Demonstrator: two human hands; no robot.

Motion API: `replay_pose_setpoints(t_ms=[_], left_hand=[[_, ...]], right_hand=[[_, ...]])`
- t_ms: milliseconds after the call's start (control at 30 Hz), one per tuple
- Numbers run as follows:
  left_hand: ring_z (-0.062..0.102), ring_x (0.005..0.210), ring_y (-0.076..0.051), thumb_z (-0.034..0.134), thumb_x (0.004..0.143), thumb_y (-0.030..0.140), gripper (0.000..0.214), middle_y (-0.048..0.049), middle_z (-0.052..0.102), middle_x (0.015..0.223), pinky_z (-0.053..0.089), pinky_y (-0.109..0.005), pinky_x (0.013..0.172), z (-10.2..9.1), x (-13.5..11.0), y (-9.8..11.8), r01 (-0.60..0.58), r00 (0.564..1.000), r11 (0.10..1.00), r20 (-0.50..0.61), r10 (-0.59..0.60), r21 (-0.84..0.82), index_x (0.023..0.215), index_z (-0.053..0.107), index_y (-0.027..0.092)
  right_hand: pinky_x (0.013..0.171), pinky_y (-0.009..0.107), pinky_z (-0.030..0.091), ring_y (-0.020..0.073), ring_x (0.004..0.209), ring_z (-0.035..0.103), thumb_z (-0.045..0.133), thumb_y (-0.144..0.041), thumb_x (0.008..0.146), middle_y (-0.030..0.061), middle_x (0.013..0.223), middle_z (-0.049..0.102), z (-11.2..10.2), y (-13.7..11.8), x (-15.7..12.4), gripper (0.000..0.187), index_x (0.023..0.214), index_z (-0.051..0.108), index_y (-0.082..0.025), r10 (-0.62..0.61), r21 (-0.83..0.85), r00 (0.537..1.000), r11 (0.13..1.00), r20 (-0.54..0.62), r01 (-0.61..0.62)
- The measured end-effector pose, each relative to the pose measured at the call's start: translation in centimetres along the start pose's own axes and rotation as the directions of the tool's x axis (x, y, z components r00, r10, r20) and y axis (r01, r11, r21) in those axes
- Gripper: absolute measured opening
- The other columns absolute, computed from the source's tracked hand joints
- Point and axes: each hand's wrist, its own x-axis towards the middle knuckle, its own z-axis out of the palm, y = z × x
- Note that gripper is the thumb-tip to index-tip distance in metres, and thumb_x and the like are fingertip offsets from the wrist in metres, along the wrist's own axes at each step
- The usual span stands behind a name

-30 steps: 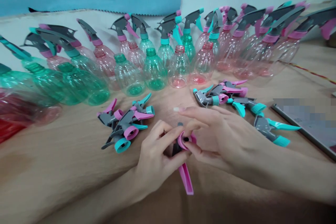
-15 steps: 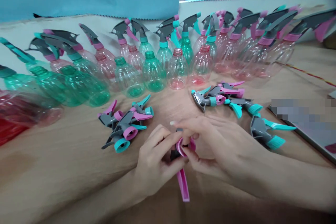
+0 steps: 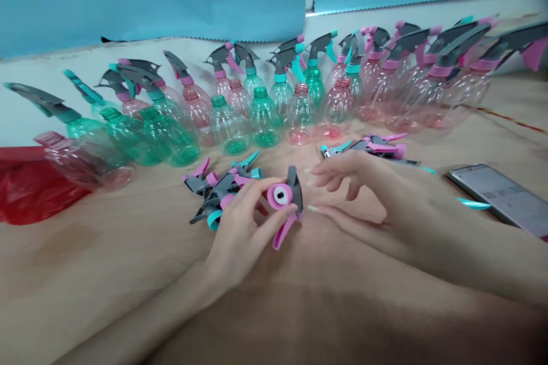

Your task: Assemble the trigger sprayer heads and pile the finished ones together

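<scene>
My left hand (image 3: 242,228) is closed round a grey spray trigger head with a pink cap and pink lever (image 3: 285,199); the cap's open end faces me and shows a white disc inside. Just to the right, my right hand (image 3: 363,188) is off the head, fingers spread and slightly curled, holding nothing. A heap of loose trigger heads (image 3: 220,188) lies right behind my left hand. A second heap (image 3: 372,146) lies behind my right hand.
Rows of green and pink transparent bottles (image 3: 265,120) stand along the back, many with spray heads fitted. A red plastic bag (image 3: 29,188) lies at the left. A phone (image 3: 500,197) lies at the right on the brown paper-covered table (image 3: 128,274).
My right hand let go of the pink cap and drew back to the right. My left hand turned the head up and moved it left, toward the left heap. The camera view shifted.
</scene>
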Motion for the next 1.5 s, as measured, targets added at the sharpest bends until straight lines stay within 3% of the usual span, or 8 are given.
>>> replay_pose_setpoints(t_ms=[200, 300, 433, 600, 733, 833, 1100, 1500], left_hand=[[0.061, 0.099, -0.027, 0.066, 0.081, 0.047, 0.038, -0.0054, 0.069, 0.104, 0.046, -0.042, 0.089, -4.2, 1.1, -1.9, -0.051, 0.999, 0.893, 0.025, 0.044, 0.447, 0.11, 0.065, 0.022], [0.059, 0.107, -0.033, 0.057, 0.086, 0.047, 0.043, -0.0114, 0.065, 0.114, 0.046, -0.047, 0.089, -7.0, 2.1, -1.8, 0.036, 0.998, 0.807, -0.062, 0.001, 0.589, 0.118, 0.062, 0.018], [0.06, 0.102, -0.032, 0.053, 0.088, 0.041, 0.032, -0.0079, 0.064, 0.104, 0.046, -0.044, 0.086, -8.5, 2.6, -0.6, 0.066, 0.952, 0.792, -0.277, 0.132, 0.606, 0.113, 0.064, 0.023], [0.06, 0.098, -0.025, 0.056, 0.089, 0.033, 0.023, -0.0068, 0.062, 0.102, 0.048, -0.039, 0.085, -4.8, 2.6, 0.7, -0.152, 0.955, 0.834, -0.137, 0.261, 0.53, 0.107, 0.064, 0.021], [0.058, 0.102, -0.023, 0.052, 0.092, 0.024, 0.022, -0.0067, 0.062, 0.108, 0.046, -0.038, 0.089, -0.5, 3.5, 1.9, -0.309, 0.951, 0.83, 0.165, 0.261, 0.465, 0.112, 0.06, 0.019], [0.057, 0.106, -0.025, 0.052, 0.091, 0.022, 0.024, -0.0082, 0.061, 0.11, 0.046, -0.039, 0.091, 2.5, 5.1, 2.8, -0.398, 0.902, 0.822, 0.337, 0.271, 0.407, 0.113, 0.058, 0.017], [0.05, 0.118, -0.027, 0.053, 0.091, 0.022, 0.033, -0.0121, 0.055, 0.126, 0.041, -0.041, 0.098, 9.1, 10.8, 3.5, -0.468, 0.863, 0.79, 0.396, 0.313, 0.395, 0.123, 0.052, 0.015], [0.053, 0.106, -0.032, 0.064, 0.085, 0.023, 0.035, -0.0133, 0.064, 0.116, 0.04, -0.045, 0.092, 9.1, 12.2, 3.8, -0.455, 0.87, 0.735, 0.428, 0.246, 0.503, 0.118, 0.059, 0.016]], right_hand=[[0.063, 0.027, 0.046, 0.0154, 0.078, 0.061, 0.056, -0.03, 0.088, 0.0022, 0.1, 0.064, 0.1, 1.7, 0.1, 0.028, 0.114, 0.049, -0.021, 0.064, -0.002, 0.995, 0.998, 0.08, -0.064], [0.065, 0.03, 0.046, 0.0183, 0.081, 0.062, 0.055, -0.033, 0.087, 0.0039, 0.103, 0.064, -0.4, 3.0, -0.3, 0.03, 0.113, 0.05, -0.021, 0.12, -0.022, 0.988, 0.993, 0.094, -0.118], [0.07, 0.035, 0.046, 0.0228, 0.09, 0.061, 0.052, -0.041, 0.086, 0.0052, 0.108, 0.063, -1.8, 5.0, -1.6, 0.031, 0.113, 0.051, -0.024, 0.239, -0.116, 0.96, 0.968, 0.148, -0.223], [0.072, 0.041, 0.046, 0.029, 0.09, 0.06, 0.047, -0.055, 0.085, 0.0124, 0.105, 0.062, -3.4, 8.0, -4.3, 0.044, 0.108, 0.057, -0.019, 0.319, -0.269, 0.92, 0.929, 0.228, -0.256], [0.077, 0.041, 0.046, 0.0285, 0.094, 0.059, 0.047, -0.059, 0.086, 0.012, 0.108, 0.061, -4.1, 9.4, -7.0, 0.043, 0.1, 0.061, -0.021, 0.336, -0.3, 0.841, 0.928, 0.424, -0.22], [0.078, 0.043, 0.047, 0.0295, 0.095, 0.059, 0.047, -0.064, 0.084, 0.0113, 0.106, 0.062, -4.5, 9.5, -9.1, 0.048, 0.102, 0.061, -0.022, 0.375, -0.35, 0.824, 0.907, 0.425, -0.233], [0.073, 0.042, 0.051, 0.0284, 0.096, 0.061, 0.054, -0.049, 0.087, 0.0141, 0.115, 0.059, -3.9, 6.9, -12.0, 0.041, 0.117, 0.059, -0.02, 0.38, -0.371, 0.863, 0.894, 0.333, -0.251], [0.073, 0.047, 0.055, 0.0346, 0.102, 0.061, 0.072, -0.044, 0.075, 0.0163, 0.121, 0.059, -2.1, 2.7, -11.4, 0.054, 0.121, 0.059, -0.019, 0.306, -0.33, 0.879, 0.926, 0.366, -0.184]])
